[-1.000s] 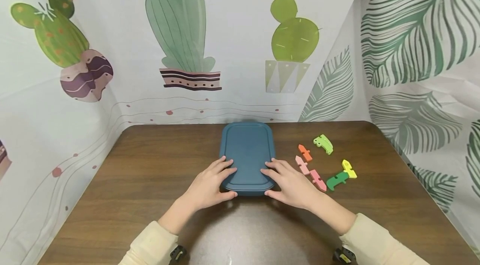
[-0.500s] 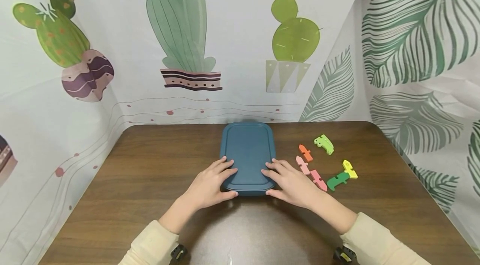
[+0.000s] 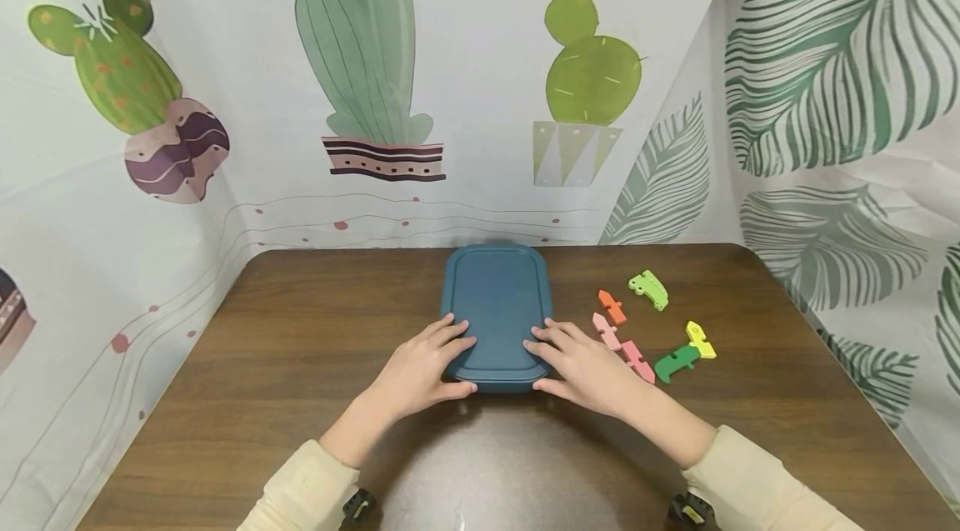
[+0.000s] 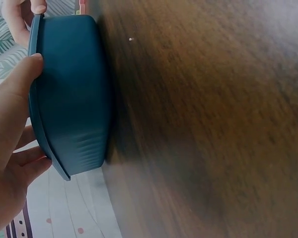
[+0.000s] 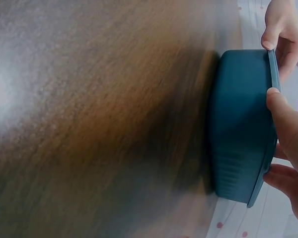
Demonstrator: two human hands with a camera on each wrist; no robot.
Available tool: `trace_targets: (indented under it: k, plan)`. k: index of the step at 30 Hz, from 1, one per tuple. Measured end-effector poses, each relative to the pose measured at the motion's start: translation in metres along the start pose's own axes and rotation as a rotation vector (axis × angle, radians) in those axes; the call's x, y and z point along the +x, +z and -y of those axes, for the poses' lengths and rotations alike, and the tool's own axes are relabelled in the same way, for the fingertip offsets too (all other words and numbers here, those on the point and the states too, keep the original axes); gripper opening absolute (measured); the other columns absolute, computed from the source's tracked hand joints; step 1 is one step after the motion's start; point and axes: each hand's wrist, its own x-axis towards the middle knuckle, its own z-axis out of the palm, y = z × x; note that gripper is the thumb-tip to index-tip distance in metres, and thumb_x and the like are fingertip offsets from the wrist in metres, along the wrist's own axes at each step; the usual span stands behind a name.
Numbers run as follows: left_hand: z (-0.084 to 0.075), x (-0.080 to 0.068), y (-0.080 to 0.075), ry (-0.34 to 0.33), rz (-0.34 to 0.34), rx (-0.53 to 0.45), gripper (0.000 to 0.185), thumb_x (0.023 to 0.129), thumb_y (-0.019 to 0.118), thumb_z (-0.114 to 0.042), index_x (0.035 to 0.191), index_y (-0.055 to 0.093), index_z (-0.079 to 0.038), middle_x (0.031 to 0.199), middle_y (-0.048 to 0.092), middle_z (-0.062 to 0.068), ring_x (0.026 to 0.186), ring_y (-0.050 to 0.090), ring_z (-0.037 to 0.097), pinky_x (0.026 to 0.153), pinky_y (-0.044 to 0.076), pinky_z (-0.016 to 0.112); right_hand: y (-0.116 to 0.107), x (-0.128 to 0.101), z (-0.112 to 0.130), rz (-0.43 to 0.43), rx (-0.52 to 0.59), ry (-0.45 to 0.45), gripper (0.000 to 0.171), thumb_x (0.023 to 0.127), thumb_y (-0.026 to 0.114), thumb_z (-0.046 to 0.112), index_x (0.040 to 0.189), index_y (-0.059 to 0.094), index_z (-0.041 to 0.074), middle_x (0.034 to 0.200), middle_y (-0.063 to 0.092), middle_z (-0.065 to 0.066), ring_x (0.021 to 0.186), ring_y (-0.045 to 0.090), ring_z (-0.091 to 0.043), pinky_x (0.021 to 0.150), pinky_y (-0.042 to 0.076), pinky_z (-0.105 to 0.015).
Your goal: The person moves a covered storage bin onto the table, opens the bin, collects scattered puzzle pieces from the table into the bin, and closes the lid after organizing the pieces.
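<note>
A blue lidded plastic box (image 3: 497,289) stands at the back middle of the table, its lid lying on top. My left hand (image 3: 420,368) rests on the near left corner of the lid, fingertips on top and along the side, thumb at the front rim. On the near right corner rests my right hand (image 3: 581,368) in much the same way. Both wrist views show the box's ribbed teal wall (image 4: 72,94) under the rim, with the thumbs touching the rim. The inside of the box is hidden.
Right of the box lie several toy puzzle pieces: a light green crocodile head (image 3: 648,289), an orange piece (image 3: 611,307), two pink pieces (image 3: 637,362), a dark green piece (image 3: 676,362) and a yellow piece (image 3: 701,339). A printed cloth (image 3: 480,97) hangs behind the brown table (image 3: 300,306).
</note>
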Motion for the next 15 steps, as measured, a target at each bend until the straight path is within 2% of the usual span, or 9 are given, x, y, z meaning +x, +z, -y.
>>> trace_targets:
  k: [15]
  plan:
    - [0.0004,-0.0004,-0.0012,0.006,-0.005,-0.007,0.06,0.076,0.068,-0.05,0.121,0.061,-0.012,0.13,0.054,0.009,0.127,0.044,0.028,0.095,0.046,0.039,-0.0008,0.0007,-0.0009,-0.023,-0.027,-0.032,0.051,0.078,0.07,0.041,0.118,0.062,0.01,0.119,0.061,-0.01,0.114,0.054,-0.031,0.089,0.05,-0.038]
